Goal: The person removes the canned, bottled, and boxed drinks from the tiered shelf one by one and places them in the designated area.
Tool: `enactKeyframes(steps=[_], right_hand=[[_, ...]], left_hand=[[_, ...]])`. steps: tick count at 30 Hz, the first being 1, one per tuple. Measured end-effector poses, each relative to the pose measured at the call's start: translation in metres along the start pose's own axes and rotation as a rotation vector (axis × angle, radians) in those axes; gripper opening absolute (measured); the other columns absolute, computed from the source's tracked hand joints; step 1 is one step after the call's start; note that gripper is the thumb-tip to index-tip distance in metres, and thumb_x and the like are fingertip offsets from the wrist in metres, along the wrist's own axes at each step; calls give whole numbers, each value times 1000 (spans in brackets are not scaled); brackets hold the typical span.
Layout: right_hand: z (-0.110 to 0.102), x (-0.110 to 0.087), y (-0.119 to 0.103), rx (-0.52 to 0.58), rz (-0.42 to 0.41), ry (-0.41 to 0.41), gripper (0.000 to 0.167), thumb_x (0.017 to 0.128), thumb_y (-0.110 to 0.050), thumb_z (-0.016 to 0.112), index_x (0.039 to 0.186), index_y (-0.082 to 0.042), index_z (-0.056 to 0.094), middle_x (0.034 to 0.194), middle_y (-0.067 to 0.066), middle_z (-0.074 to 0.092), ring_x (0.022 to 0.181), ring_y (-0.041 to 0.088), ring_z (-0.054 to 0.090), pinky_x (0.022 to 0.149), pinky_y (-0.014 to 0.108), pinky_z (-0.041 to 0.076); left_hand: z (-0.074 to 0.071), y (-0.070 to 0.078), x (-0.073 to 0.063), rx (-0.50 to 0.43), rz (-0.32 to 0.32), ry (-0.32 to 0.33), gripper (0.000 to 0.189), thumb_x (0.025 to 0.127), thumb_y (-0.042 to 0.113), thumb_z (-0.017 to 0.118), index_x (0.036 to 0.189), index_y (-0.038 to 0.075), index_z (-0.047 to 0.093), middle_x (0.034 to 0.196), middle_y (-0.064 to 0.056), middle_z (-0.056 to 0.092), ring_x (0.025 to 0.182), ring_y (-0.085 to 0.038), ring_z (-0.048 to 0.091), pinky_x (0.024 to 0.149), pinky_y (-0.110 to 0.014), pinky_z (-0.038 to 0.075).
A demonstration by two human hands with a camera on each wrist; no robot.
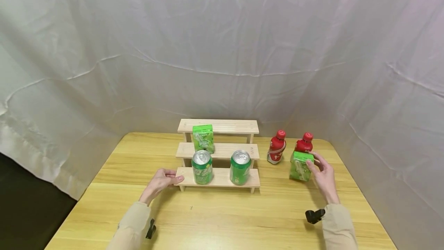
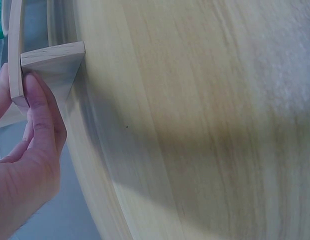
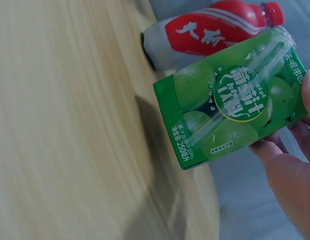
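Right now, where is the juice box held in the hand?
In the head view, the box is in the right hand, right of the rack, in front of the rightmost bottle.

You have a pale wooden table spread across the lower part of the head view, its grain running across the frame. Near the centre, your three-step wooden rack stands on it. Its lowest step carries a green can at left and another green can at right; the middle step carries an upright green carton toward the left. Right of centre, your tabletop holds a red-capped bottle and, farther right, a second red-capped bottle, partly hidden.
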State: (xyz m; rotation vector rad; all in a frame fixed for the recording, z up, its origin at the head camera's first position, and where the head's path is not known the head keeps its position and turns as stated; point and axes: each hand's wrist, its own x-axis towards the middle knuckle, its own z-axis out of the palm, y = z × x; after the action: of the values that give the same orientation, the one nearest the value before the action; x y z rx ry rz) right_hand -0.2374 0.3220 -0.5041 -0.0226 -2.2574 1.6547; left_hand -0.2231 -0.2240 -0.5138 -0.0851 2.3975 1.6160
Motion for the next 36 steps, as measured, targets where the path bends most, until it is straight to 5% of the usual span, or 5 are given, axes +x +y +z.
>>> enactKeyframes(steps=[14,24,30,36], right_hand=[[-8,4,19,111,27,-28,47,101,-13,59,141,9,47,115,-26,57,100,-16,57,82,3,50],[-14,5,21,171,92,-84,44,103,-18,57,145,-7,50,119,-26,54,101,-20,53,85,2,48],[-13,5,24,198,109,-87,53,103,-16,57,148,6,39,119,-26,53,101,-20,53,85,3,49],[-14,1,25,242,130,-60,38,101,-19,61,139,-17,54,119,-25,54,104,-18,54,86,3,48]], left_hand=[[1,0,-1,5,-3,-7,58,92,18,73,128,-21,50,115,-30,66,95,-21,67,90,-44,56],[-1,-2,0,0,-7,-1,62,92,19,74,131,-21,47,121,-33,63,102,-27,67,94,-46,56],[-2,-3,1,3,-5,-3,63,92,19,73,132,-22,46,120,-33,63,101,-26,67,93,-46,57],[-1,-4,3,4,1,-8,60,93,18,72,130,-22,48,114,-30,66,95,-21,66,92,-46,57]])
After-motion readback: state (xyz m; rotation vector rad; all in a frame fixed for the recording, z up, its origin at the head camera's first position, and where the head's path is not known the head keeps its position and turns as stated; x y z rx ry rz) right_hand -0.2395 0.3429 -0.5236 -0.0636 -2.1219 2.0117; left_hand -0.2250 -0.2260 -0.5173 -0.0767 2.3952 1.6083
